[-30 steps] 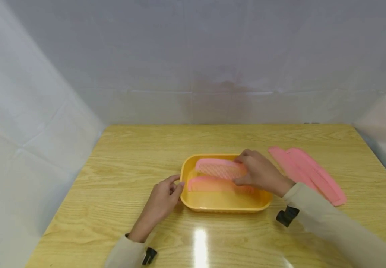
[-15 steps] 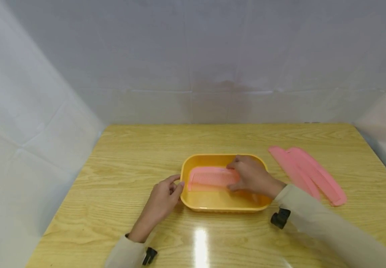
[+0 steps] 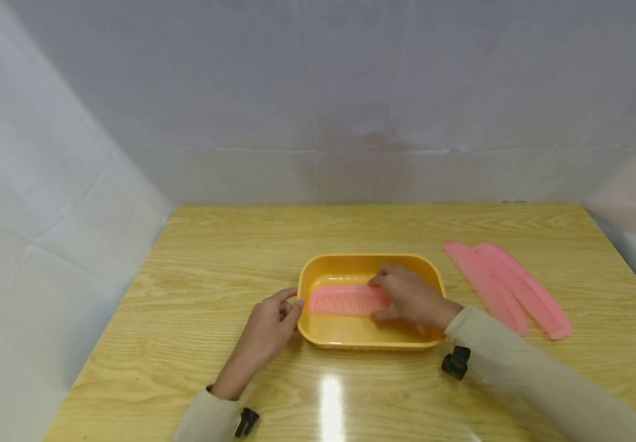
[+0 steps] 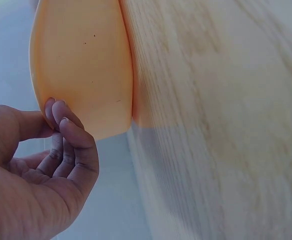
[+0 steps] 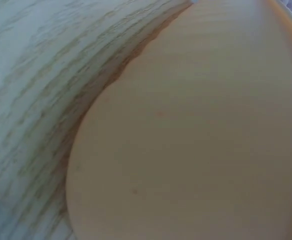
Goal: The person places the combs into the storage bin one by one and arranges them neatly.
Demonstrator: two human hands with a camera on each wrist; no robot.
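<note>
Near edge of worktop [image 3: 185, 344]: glare patch at the middle, two sleeves coming in, small black wrist camera mounts just off each cuff.

Left hand [image 3: 265, 334] at the left end of the yellow tray [image 3: 318, 334], fingers loosely curled, fingertips [image 4: 61, 112] touching the outer wall just under the rim; thumb on or near the rim, not a full wrap. Bracing contact only, nothing held.

Tray sits at the worktop's centre, a little toward the near edge, long side parallel to that edge.

Right hand [image 3: 409, 298] inside the tray over its right half, fingers curled down onto the right end of the pink comb [image 3: 345, 301]; pinching or just pressing cannot be told from the head view. Right wrist view shows only tray wall and wood grain, no fingers. Comb lies flat across the tray floor, teeth toward the near wall, left end close to the left wall. Whether another comb lies under it cannot be told.

Judgement for doing this well: keep the left brace firm so the tray does not slide, set the comb down flat and lengthwise, let go only once it rests fully on the floor, lift clear without dragging it.

Farther right, toward the right edge: two more pink combs [image 3: 508, 288] side by side on the wood, touching, angled, well apart from the tray.

Far edge: white sheeting backdrop.
</note>
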